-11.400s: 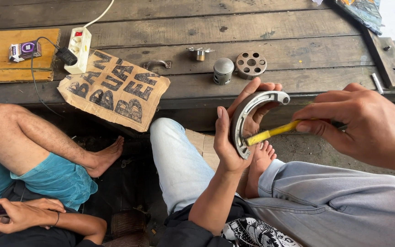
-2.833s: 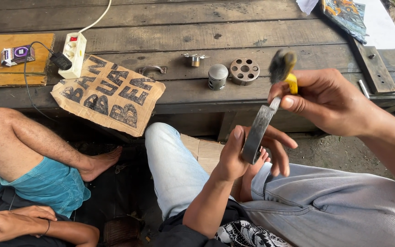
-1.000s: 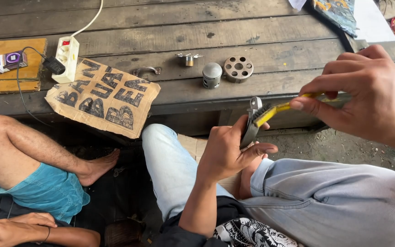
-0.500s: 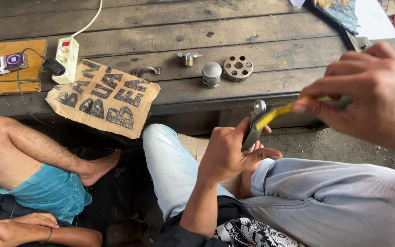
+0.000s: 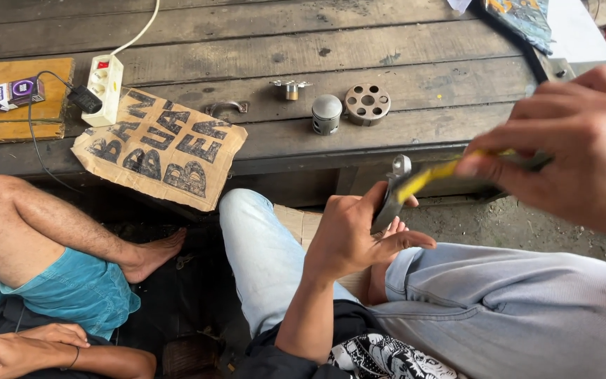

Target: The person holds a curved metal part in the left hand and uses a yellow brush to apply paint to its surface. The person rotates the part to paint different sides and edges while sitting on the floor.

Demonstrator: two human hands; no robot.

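My left hand grips a curved metal brake shoe edge-on above my lap, thumb and fingers around its lower half. My right hand is blurred at the right and pinches a thin yellow-handled tool. The tool's tip meets the upper part of the shoe. Both hands hover over my grey trousers, just in front of the wooden bench.
On the wooden bench lie a small piston, a round holed metal disc, a small brass fitting and a lettered cardboard piece. A white power strip sits left. Another person's bare leg is beside me.
My right hand came down from holding the tool raised and now works its tip against the brake shoe. My left hand has turned the shoe edge-on and lowered it slightly.
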